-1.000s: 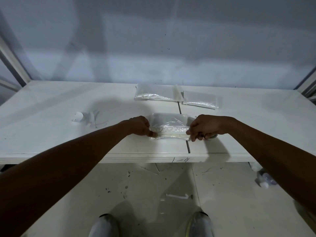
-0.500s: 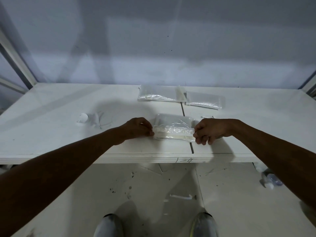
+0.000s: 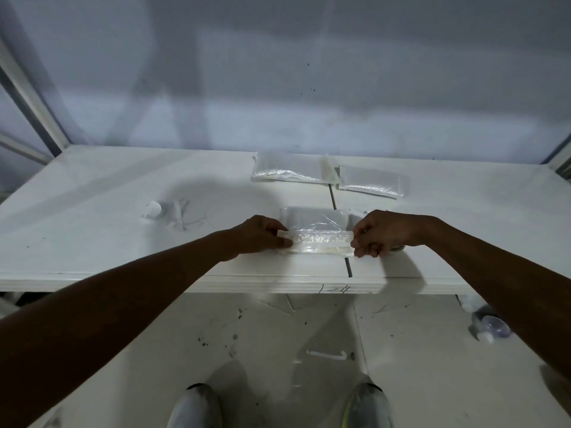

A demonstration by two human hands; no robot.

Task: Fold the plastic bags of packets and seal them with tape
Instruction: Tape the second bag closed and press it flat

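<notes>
**Both hands pinch the bag at centre frame**

My left hand [image 3: 262,236] pinches the left end of the plastic bag [image 3: 318,225], thumb and fingertips closed on its folded near edge. My right hand [image 3: 380,234] grips the right end with its fingers curled round it. The bag lies flat on the white table [image 3: 92,236], just below centre, across the seam between the table's 2 boards. I cannot tell whether the glossy strip between my hands is tape or folded film. Higher up, a longer bag [image 3: 287,171] and a shorter bag [image 3: 370,182] lie side by side. A small white object [image 3: 153,209] sits left of centre.
</notes>
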